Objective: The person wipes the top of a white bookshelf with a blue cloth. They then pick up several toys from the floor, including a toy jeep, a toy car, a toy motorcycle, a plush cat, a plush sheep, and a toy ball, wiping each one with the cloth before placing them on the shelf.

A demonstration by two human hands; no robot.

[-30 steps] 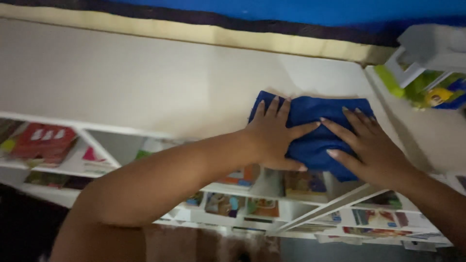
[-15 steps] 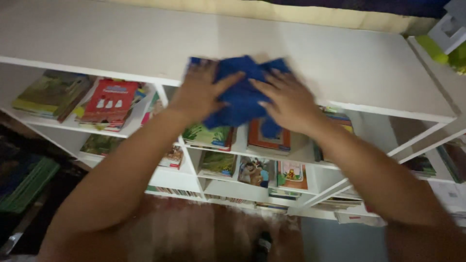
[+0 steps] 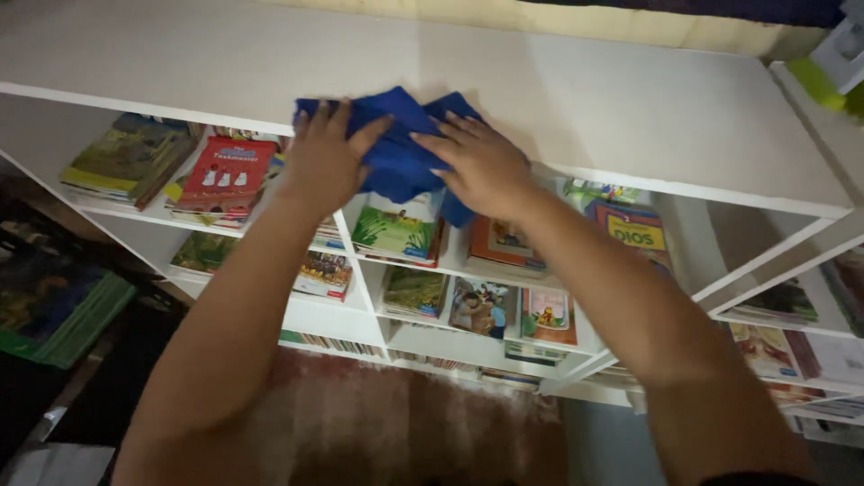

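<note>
A blue cloth (image 3: pixel 396 144) lies bunched at the front edge of the white shelf top (image 3: pixel 576 99), one corner hanging over the edge. My left hand (image 3: pixel 326 162) presses flat on its left side, fingers spread. On the cloth's right side rests my right hand (image 3: pixel 481 165), palm down, fingers pointing left. Both hands hold the cloth against the surface.
Below the top, white shelves (image 3: pixel 468 270) hold several picture books, among them a red one (image 3: pixel 216 171) and a green one (image 3: pixel 396 234). A reddish rug (image 3: pixel 378 414) covers the floor. Another white unit (image 3: pixel 837 54) stands at the far right.
Both hands and the blue cloth have slid from the right part of the shelf top leftward to the front edge.
</note>
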